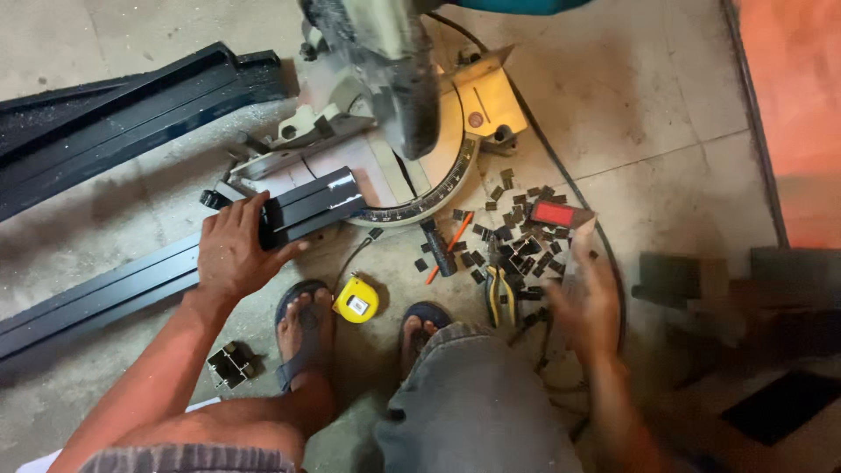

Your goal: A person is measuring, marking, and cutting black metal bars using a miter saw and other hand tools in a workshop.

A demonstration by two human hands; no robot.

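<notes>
Below the bent knee (473, 403), the black aluminium profile (298, 210) is gripped on the miter saw (394, 131) table by the left hand (232, 250), best pressed flat against the fence, while the blurred right hand (587, 298) hovers loose over small offcuts (517, 236).

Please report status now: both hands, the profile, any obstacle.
Left hand grips long black metal profile on mitre saw. Right hand blurred, over small black offcuts. Yellow tape measure near feet.

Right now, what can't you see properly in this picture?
- Right hand: blurred, so its grip is unclear.
- Saw: top cut off by the upper edge, head blurred.
- Black profile: partly covered by the left hand.
- Dark things at the right: too blurred to name.
</notes>
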